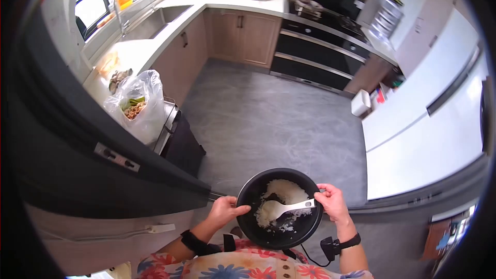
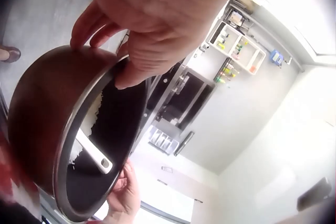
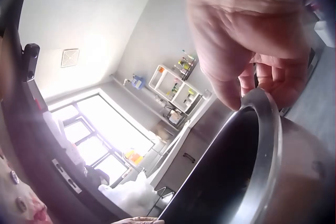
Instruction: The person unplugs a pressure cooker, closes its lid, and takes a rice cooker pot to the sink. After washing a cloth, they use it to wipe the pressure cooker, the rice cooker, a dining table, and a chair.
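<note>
A round dark pot (image 1: 253, 188) is held in front of the body between both hands, with white rice (image 1: 290, 190) and a white rice spoon (image 1: 294, 206) inside. The left hand (image 1: 224, 212) grips its left rim, thumb over the edge; in the left wrist view that hand (image 2: 152, 24) has its fingers against the outer wall of the pot (image 2: 47, 98). At the opposite rim, the right hand (image 1: 333, 204) pinches the edge near the spoon's handle. The right wrist view shows the right hand (image 3: 252, 40) with thumb and fingers around the metal rim (image 3: 268, 129).
A dark door (image 1: 103, 134) stands at the left, a white fridge (image 1: 423, 139) at the right. Beyond the grey floor (image 1: 279, 119) are a counter with a sink (image 1: 150, 23) and a stove (image 1: 325, 15). An open plastic bag of food (image 1: 144, 119) sits on the left.
</note>
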A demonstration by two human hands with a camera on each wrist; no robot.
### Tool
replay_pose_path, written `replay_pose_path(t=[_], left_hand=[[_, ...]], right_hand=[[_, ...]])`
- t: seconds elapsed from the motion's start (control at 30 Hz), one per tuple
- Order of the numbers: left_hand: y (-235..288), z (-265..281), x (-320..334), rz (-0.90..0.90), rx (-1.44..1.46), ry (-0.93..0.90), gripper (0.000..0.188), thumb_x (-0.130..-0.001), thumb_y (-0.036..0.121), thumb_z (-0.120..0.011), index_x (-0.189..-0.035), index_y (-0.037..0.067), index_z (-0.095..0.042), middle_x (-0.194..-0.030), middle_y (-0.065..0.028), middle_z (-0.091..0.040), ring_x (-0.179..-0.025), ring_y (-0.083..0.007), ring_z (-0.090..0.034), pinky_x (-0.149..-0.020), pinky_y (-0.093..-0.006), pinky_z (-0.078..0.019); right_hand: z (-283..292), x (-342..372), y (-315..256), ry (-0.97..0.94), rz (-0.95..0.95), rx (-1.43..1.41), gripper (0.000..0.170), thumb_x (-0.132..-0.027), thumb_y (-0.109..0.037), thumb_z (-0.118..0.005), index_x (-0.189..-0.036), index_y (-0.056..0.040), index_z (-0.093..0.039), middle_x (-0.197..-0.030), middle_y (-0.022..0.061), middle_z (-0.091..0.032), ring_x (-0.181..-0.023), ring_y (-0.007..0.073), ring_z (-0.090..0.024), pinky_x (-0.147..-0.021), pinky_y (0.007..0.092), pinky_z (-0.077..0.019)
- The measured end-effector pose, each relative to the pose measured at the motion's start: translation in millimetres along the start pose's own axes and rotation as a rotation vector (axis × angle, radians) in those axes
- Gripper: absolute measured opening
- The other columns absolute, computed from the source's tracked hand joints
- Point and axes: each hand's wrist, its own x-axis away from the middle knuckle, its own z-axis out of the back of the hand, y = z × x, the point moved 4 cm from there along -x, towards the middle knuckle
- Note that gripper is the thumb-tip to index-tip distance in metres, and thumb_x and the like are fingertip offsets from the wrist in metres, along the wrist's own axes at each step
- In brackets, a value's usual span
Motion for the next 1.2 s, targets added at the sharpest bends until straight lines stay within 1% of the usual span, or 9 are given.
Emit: replay_pose_path(t=[0.07, 0.13, 0.27, 0.47, 0.6, 0.67, 0.83, 1.03, 1.2], left_hand=[[11, -12, 41, 0.004, -0.264, 0.045, 0.026, -0.07, 0.027, -0.073, -0.075, 0.002, -0.067, -0.064, -0.0049, -0.062, -0.058, -0.0099, -0.056, -0.056, -0.027, -0.0451], [1, -24, 72, 0.043, -0.111, 0.085, 0.029, -0.067, 0.03, -0.072, -0.071, 0.002, -0.066, -0.06, -0.0063, -0.06, -0.056, -0.0113, -0.055, -0.057, -0.0283, -0.0446], [16, -38, 54, 0.002, -0.122, 0.259, 0.027, -0.064, 0.028, -0.067, -0.069, 0.002, -0.065, -0.057, -0.0078, -0.058, -0.053, -0.0149, -0.055, -0.055, -0.0301, -0.0442], [35, -32, 68, -0.121, -0.066, 0.507, 0.028, -0.062, 0.028, -0.065, -0.068, 0.001, -0.064, -0.057, -0.0112, -0.058, -0.054, -0.0175, -0.056, -0.057, -0.0311, -0.0454], [45, -33, 73, -0.113, -0.031, 0.461, 0.025, -0.064, 0.021, -0.069, -0.067, -0.003, -0.061, -0.064, -0.0096, -0.058, -0.057, -0.0121, -0.054, -0.054, -0.0283, -0.0444], [44, -36, 70, -0.117, -0.174, 0.443, 0.032, -0.064, 0.03, -0.063, -0.066, -0.002, -0.06, -0.064, -0.0149, -0.057, -0.053, -0.0191, -0.056, -0.053, -0.0313, -0.0454], [35, -50, 57, -0.146, -0.177, 0.432, 0.034, -0.063, 0.03, -0.063, -0.072, -0.002, -0.062, -0.074, -0.016, -0.058, -0.07, -0.027, -0.06, -0.065, -0.0356, -0.0467], [38, -53, 58, -0.116, 0.021, 0.414, 0.032, -0.062, 0.026, -0.066, -0.075, -0.002, -0.063, -0.066, -0.0129, -0.059, -0.064, -0.0189, -0.059, -0.062, -0.0307, -0.0463], [38, -36, 66, -0.056, 0.188, 0.323, 0.018, -0.072, 0.018, -0.066, -0.072, 0.001, -0.063, -0.064, -0.0009, -0.059, -0.061, -0.007, -0.053, -0.058, -0.0251, -0.0442]], right_hand=[[6, 34, -21, -0.064, -0.013, 0.083, 0.025, -0.078, -0.004, -0.062, -0.102, 0.001, -0.057, -0.059, -0.0018, -0.055, -0.049, 0.0022, -0.047, -0.043, 0.0182, -0.0357], [11, 56, -37, -0.128, -0.026, 0.167, 0.026, -0.078, -0.004, -0.062, -0.102, 0.001, -0.056, -0.06, -0.0017, -0.055, -0.048, 0.0026, -0.048, -0.042, 0.0185, -0.0364], [17, 3, -50, -0.165, 0.091, 0.265, 0.025, -0.078, -0.005, -0.064, -0.101, 0.0009, -0.056, -0.061, 0.0, -0.057, -0.047, 0.0035, -0.048, -0.039, 0.0181, -0.0364], [-15, -39, -92, -0.415, 0.245, 0.428, 0.029, -0.075, -0.015, -0.071, -0.096, -0.0001, -0.057, -0.068, 0.0004, -0.06, -0.058, 0.0046, -0.054, -0.053, 0.0206, -0.0448], [-19, -40, -97, -0.405, 0.293, 0.59, 0.026, -0.074, -0.01, -0.069, -0.093, 0.0011, -0.057, -0.076, 0.0032, -0.062, -0.066, 0.0085, -0.056, -0.061, 0.0235, -0.0475], [-12, -45, -95, -0.478, 0.322, 0.703, 0.026, -0.074, -0.007, -0.066, -0.096, 0.0024, -0.056, -0.084, 0.0049, -0.062, -0.073, 0.0101, -0.056, -0.067, 0.0252, -0.0476], [0, -49, -96, -0.46, 0.268, 0.569, 0.025, -0.079, -0.003, -0.062, -0.103, 0.0029, -0.055, -0.091, 0.0035, -0.06, -0.079, 0.0085, -0.055, -0.072, 0.0224, -0.0449], [4, -38, -125, -0.468, 0.327, 0.594, 0.024, -0.074, 0.007, -0.057, -0.098, 0.0042, -0.059, -0.088, 0.0032, -0.062, -0.078, 0.0072, -0.056, -0.072, 0.0201, -0.0444], [-23, -26, -149, -0.51, 0.334, 0.57, 0.018, -0.071, 0.009, -0.053, -0.088, 0.0039, -0.059, -0.08, 0.0001, -0.061, -0.068, 0.003, -0.053, -0.062, 0.0163, -0.0423]])
